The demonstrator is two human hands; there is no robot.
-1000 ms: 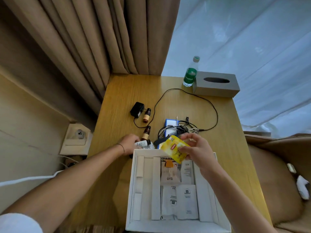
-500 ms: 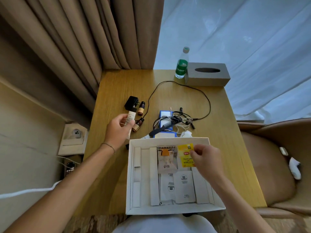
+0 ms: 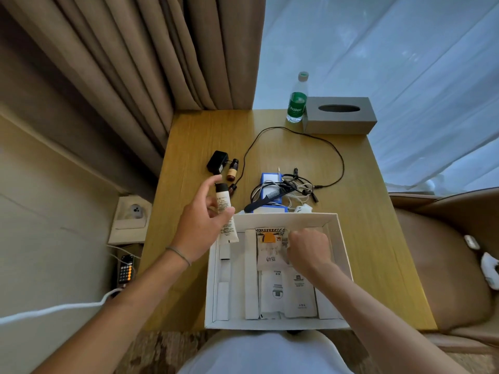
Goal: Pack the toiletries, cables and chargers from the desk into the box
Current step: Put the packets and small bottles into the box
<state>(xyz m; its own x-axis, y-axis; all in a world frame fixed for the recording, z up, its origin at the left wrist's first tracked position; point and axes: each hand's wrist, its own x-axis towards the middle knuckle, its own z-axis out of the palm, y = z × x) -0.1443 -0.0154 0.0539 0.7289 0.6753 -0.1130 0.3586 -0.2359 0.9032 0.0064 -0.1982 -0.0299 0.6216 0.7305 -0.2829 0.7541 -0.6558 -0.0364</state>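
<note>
Near the middle of the frame, the left hand (image 3: pixel 201 225) holds a white tube (image 3: pixel 226 217) with a dark cap, its thumb and fingers (image 3: pixel 209 184) curled loosely round the tube, which stands tilted over the upper left corner of the white box (image 3: pixel 340 255). The box lies open on the wooden table (image 3: pixel 364 211) at the lower centre of the frame, with white sachets (image 3: pixel 286 292) laid flat in its middle compartment. The right hand (image 3: pixel 307 248) is down inside the box over the upper sachets, knuckles up and fingers clenched; I cannot tell what, if anything, they grasp. Above the box on the table lie a tangle of cables (image 3: pixel 294 187), a dark comb (image 3: pixel 267 197) and a blue-and-white packet (image 3: pixel 270 182). To the left of these, above the left hand, sit a black charger (image 3: pixel 217 165) and a small brown bottle (image 3: pixel 232 170) just beside it; a long black cable (image 3: pixel 334 157) loops across the table toward the upper right. At the far edge stand a green-labelled water bottle (image 3: pixel 297 101) and a grey tissue box (image 3: pixel 339 116), touching or nearly so.
</note>
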